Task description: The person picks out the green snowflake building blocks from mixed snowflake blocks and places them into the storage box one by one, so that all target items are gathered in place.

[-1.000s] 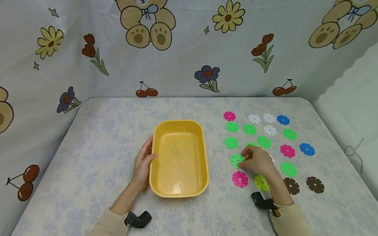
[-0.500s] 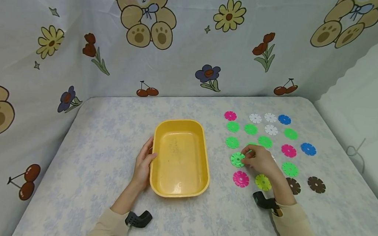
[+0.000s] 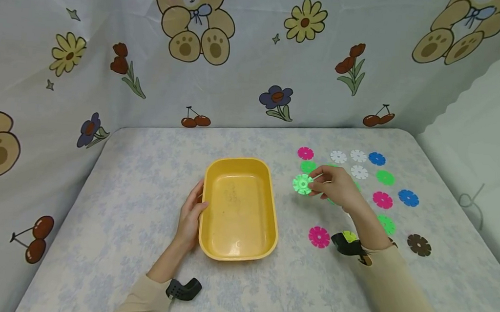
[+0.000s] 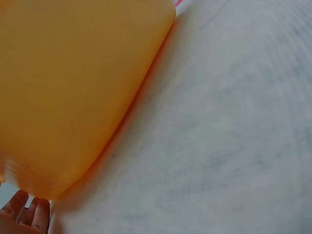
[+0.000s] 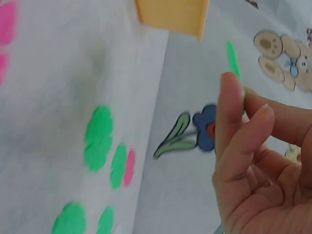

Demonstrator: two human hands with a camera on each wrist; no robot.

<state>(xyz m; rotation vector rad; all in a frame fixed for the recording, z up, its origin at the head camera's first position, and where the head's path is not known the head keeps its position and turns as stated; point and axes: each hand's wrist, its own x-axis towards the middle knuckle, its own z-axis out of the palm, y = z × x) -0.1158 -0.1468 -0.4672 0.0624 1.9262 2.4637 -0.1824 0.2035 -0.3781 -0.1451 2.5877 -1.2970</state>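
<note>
A yellow plastic tray [image 3: 238, 219] stands in the middle of the table, nothing inside it. My left hand [image 3: 189, 220] holds its left side, thumb over the rim; the left wrist view shows fingertips [image 4: 41, 214] by the tray's outer wall [image 4: 73, 92]. Right of the tray, my right hand [image 3: 337, 186] pinches a green notched plastic disc [image 3: 302, 184] by its edge, raised off the table. From the right wrist camera the disc [image 5: 232, 56] appears edge-on, between thumb and forefinger. Some flat discs behind this hand are partly hidden.
Loose notched discs lie on the right: pink [image 3: 319, 237], brown [image 3: 419, 245], blue [image 3: 408, 198], white [image 3: 359, 172] and several green ones [image 3: 385, 177]. A printed cloth [image 3: 237, 91] hangs behind the table. A thin cord [image 3: 475, 208] lies beyond the right edge.
My right hand has lifted the green disc from its place above the near pink one and carried it up and slightly left. The left hand and tray stay put.
</note>
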